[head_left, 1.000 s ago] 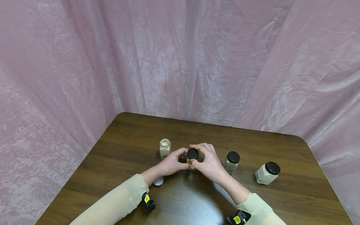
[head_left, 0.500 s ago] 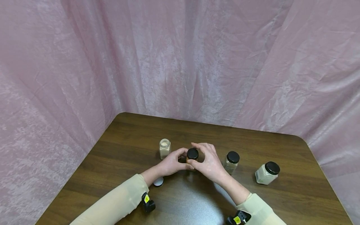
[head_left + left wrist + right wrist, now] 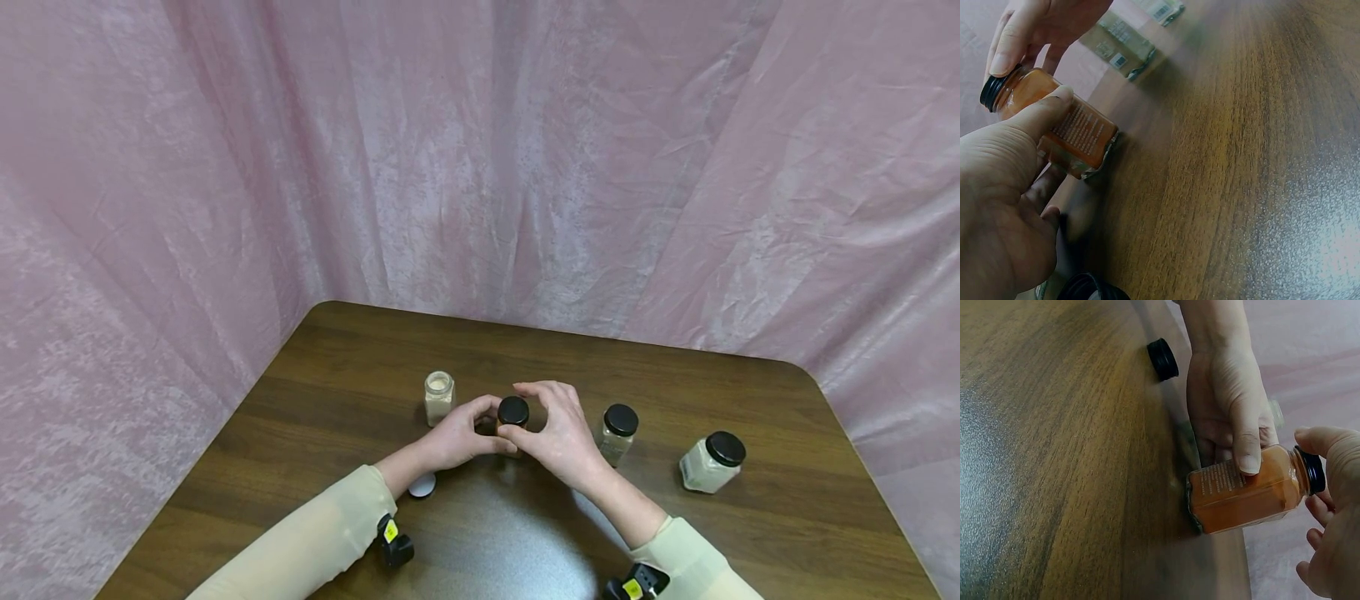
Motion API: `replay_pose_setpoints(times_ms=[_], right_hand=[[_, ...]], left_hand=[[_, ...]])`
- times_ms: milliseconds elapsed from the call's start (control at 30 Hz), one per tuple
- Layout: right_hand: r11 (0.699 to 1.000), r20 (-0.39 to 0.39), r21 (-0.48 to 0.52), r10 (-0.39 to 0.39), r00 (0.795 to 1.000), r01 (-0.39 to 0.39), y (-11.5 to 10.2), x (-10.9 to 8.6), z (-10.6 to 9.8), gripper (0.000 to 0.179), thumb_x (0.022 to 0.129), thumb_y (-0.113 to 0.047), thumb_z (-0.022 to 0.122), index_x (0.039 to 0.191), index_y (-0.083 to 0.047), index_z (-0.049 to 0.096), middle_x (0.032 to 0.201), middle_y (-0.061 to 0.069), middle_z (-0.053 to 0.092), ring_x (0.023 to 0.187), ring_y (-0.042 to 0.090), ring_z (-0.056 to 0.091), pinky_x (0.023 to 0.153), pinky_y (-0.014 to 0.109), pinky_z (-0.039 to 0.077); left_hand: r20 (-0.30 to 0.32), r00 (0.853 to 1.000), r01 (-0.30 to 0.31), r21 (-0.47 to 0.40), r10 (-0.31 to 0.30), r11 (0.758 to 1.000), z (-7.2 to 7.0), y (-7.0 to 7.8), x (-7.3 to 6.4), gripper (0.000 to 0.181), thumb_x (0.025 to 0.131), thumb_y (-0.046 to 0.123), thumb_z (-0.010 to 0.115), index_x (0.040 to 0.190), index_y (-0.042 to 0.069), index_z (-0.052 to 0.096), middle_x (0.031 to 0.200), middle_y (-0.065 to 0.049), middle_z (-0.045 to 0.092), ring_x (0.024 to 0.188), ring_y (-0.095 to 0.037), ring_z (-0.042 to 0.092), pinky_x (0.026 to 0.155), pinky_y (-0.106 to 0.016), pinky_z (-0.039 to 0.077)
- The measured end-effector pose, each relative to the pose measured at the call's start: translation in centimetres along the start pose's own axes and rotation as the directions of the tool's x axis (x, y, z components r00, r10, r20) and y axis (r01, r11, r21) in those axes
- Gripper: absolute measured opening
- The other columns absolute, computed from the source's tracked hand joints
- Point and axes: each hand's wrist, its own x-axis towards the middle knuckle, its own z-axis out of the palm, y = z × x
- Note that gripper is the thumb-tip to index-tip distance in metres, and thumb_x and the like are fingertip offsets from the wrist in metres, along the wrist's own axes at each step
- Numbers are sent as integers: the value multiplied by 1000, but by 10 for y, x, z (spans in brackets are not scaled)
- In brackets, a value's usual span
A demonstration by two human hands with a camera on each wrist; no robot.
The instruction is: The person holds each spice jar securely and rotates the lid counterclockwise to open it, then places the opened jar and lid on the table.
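Observation:
A glass spice jar of orange-red powder stands between both hands, with a black screw lid on it. My left hand grips the body of the jar, its thumb lying across the printed label in both wrist views. The right hand is at the lid from the other side. Its thumb presses the lid's edge and a fingertip sits at the opposite edge. The index finger stretches out past the lid in the head view.
On the wooden table, an uncapped jar of pale powder stands to the left. A loose black lid lies near the left wrist. At the right stand two black-capped jars, one greenish and one white. Pink curtains hang behind.
My right thumb has slid leftward along the near side of the lid, and the right index finger has shifted slightly right. The left hand and jar have stayed put.

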Motion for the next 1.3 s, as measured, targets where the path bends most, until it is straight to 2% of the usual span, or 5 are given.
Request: replay_pose_setpoints(times_ms=[200, 600, 1033, 1300], right_hand=[[999, -6, -1, 41, 999, -41, -1, 0, 0, 56, 79, -39, 89, 126, -19, 66, 122, -5, 60, 129, 22, 40, 104, 48, 36], [997, -12, -11, 79, 997, -80, -1, 0, 4, 52, 76, -40, 91, 117, -20, 65, 113, -4, 58, 123, 22, 42, 100, 46, 38], [997, -29, 18, 75, 997, -74, -1, 0, 6, 49, 76, -32, 92, 115, -18, 66, 110, -2, 60, 122, 23, 43, 99, 46, 39], [998, -26, 22, 51, 998, -51, -2, 0, 5, 46, 79, -33, 90, 117, -19, 67, 115, -5, 60, 119, 19, 44, 98, 43, 39]], left_hand=[[-8, 1000, 5, -13, -5, 1000, 1, 2, -1, 41, 83, 23, 88, 117, 22, 65, 113, 7, 69, 112, -15, 63, 102, -47, 45], [8, 1000, 9, 5, -9, 1000, -1, 0, -1, 44, 85, 25, 87, 122, 21, 64, 114, 8, 70, 111, -12, 64, 98, -39, 48], [4, 1000, 24, -6, -24, 1000, 0, 2, -1, 42, 84, 25, 87, 120, 22, 65, 113, 8, 70, 110, -11, 64, 99, -40, 47], [-1, 1000, 20, -9, -20, 1000, 0, 2, -1, 41, 84, 25, 88, 119, 23, 65, 114, 8, 69, 111, -11, 64, 100, -42, 46]])
